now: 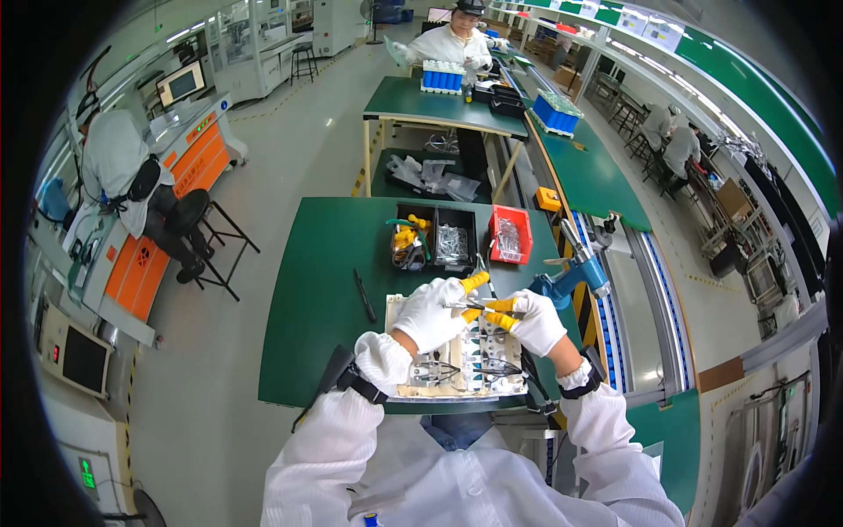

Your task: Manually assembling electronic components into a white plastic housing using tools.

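Both my hands wear white gloves with yellow fingertips, over a cream-white battery-holder-like tray at the front of the green bench. My left hand is closed in a pinch, its index finger pointing forward. Thin wires run between its fingertips and those of my right hand, which is also pinched. What exactly the fingertips grip is too small to tell. Dark cable bundles and metal strips lie across the tray below my hands. A thin metal-tipped tool stands just beyond my left fingertips.
Black bins hold yellow-handled tools and metal screws; a red bin holds more hardware. A black pen lies left. A blue power tool stands right, beside the conveyor. A co-worker stands at the far bench.
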A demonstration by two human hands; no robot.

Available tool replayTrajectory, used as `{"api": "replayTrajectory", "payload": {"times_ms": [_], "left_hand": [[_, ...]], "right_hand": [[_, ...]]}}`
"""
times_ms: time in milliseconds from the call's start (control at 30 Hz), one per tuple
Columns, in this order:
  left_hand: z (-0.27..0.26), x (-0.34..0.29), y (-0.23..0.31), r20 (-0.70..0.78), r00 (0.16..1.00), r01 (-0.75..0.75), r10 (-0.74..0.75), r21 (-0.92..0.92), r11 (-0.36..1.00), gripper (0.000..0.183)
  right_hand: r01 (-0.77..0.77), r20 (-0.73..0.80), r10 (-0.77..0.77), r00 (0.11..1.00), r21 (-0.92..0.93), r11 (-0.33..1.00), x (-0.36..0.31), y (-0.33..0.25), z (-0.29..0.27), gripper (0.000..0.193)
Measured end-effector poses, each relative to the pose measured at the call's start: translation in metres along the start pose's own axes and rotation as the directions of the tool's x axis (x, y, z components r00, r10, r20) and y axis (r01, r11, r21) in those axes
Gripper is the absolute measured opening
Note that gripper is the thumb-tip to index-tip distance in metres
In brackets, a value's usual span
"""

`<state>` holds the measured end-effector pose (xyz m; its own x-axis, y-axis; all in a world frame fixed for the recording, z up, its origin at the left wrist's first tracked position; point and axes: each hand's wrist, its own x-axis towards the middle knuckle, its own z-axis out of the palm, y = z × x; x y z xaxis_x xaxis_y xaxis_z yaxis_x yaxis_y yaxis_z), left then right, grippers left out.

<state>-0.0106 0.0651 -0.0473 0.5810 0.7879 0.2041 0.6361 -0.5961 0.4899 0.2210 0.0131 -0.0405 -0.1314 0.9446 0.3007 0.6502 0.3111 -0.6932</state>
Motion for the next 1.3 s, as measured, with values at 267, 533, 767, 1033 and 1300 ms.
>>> {"api": "replayTrajectory", "payload": {"times_ms": [267, 533, 767, 1033, 1300], "left_hand": [[-0.002, -0.005, -0.004, -0.108, 0.993, -0.06, 0.05, -0.089, 0.994, 0.034], [-0.007, -0.003, 0.0, -0.072, 0.997, -0.012, -0.001, -0.185, 0.983, 0.034], [0.008, -0.005, -0.015, -0.102, 0.994, -0.068, 0.047, -0.219, 0.973, 0.031], [0.006, -0.005, -0.008, -0.23, 0.97, -0.132, 0.077, -0.231, 0.964, 0.022], [0.009, -0.006, -0.008, -0.174, 0.984, -0.017, -0.023, -0.229, 0.973, 0.027]], "right_hand": [[-0.018, 0.166, -0.007, 0.986, 0.146, 0.989, 0.015, -0.003, 0.001, 0.023], [-0.142, 0.212, 0.066, 0.975, 0.367, 0.919, 0.011, -0.002, 0.004, 0.022], [-0.273, 0.278, 0.175, 0.944, 0.367, 0.89, 0.012, -0.01, -0.004, 0.022], [-0.279, 0.454, 0.12, 0.883, 0.302, 0.912, 0.019, 0.019, -0.016, 0.019], [-0.197, 0.462, 0.116, 0.879, 0.13, 0.972, 0.024, -0.007, -0.013, 0.014]]}}
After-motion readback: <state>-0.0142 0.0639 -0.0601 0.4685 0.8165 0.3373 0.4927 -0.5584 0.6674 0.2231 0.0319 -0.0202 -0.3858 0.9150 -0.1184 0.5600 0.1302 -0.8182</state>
